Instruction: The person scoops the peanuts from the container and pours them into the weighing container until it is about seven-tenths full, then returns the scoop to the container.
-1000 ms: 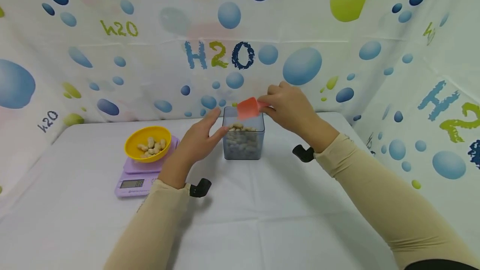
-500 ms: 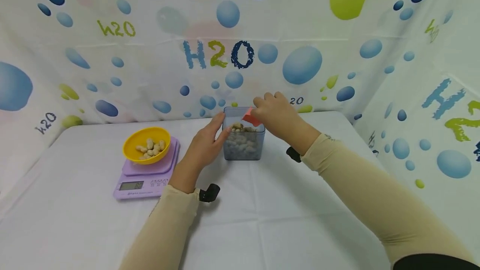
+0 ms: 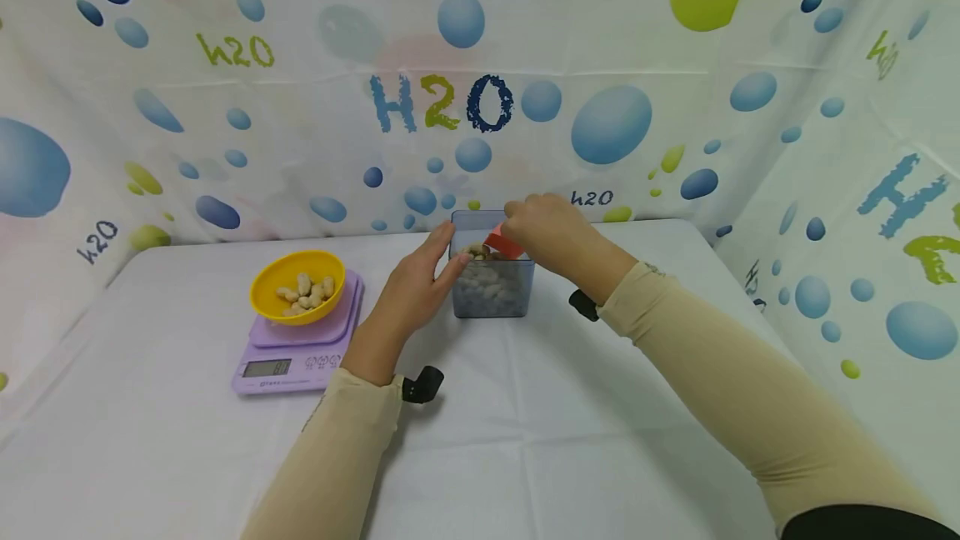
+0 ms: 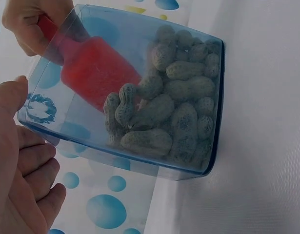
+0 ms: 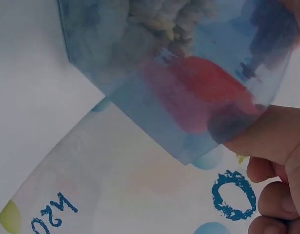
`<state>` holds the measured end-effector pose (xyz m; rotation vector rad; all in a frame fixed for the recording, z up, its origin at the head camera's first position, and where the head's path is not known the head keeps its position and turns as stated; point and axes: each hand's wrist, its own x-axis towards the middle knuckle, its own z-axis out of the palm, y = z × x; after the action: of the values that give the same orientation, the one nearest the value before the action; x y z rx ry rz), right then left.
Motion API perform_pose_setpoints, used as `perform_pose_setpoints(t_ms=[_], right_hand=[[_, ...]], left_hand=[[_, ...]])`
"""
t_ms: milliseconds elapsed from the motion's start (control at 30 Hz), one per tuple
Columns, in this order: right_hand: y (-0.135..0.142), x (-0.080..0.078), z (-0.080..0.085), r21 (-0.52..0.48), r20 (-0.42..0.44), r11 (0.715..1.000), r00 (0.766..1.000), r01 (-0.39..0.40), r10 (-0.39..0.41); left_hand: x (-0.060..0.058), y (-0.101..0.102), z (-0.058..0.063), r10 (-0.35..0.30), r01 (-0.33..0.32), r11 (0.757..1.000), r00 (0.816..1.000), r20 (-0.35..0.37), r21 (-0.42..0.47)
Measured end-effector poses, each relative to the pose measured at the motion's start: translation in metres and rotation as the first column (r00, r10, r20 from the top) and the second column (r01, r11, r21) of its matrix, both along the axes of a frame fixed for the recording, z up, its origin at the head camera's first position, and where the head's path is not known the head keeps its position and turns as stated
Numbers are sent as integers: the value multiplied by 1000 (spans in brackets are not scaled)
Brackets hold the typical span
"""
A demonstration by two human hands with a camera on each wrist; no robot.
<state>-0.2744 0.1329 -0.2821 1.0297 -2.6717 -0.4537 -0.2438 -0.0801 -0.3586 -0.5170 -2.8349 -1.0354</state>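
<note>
A see-through bluish square container [image 3: 529,293] part filled with unshelled peanuts [image 4: 186,89] stands toward the back of the table. My right hand [image 3: 553,233] grips a red scoop [image 4: 98,73] by its handle and reaches over the container's right side. The scoop's blade slants down inside, its front edge against the peanuts in the left wrist view. At the container's left side is my left hand [image 3: 411,293], thumb and fingers spread apart, fingertips right at the rim.
To the left, a yellow bowl [image 3: 264,303] with several peanuts rests on a purple kitchen scale [image 3: 297,361] with a small display. White cloth [image 3: 600,440] covers the table. A patterned curtain [image 3: 315,173] hangs behind it.
My right hand has lowered the scoop from above the container into it, turning the blade down toward the peanuts. My left hand has shifted slightly right, up to the container's side.
</note>
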Motion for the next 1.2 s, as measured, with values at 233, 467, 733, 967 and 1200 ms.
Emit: perform_pose_setpoints(t_ms=[233, 467, 733, 967, 1200], right_hand=[[4, 4, 7, -181, 93, 982, 993, -48, 66], [-3, 2, -3, -68, -64, 998, 998, -16, 12], [-9, -6, -10, -103, 71, 995, 997, 7, 0], [-9, -7, 1, -159, 225, 984, 973, 84, -47], [-10, -8, 1, -214, 236, 963, 965, 165, -113]], left_hand=[[0, -1, 0, -4, 4, 1000, 1000, -6, 0], [-2, -2, 0, -11, 11, 1000, 1000, -13, 15], [-3, -2, 0, -15, 15, 1000, 1000, 14, 13], [-3, -2, 0, -18, 18, 1000, 1000, 16, 5], [-3, -3, 1, -11, 11, 1000, 1000, 29, 4]])
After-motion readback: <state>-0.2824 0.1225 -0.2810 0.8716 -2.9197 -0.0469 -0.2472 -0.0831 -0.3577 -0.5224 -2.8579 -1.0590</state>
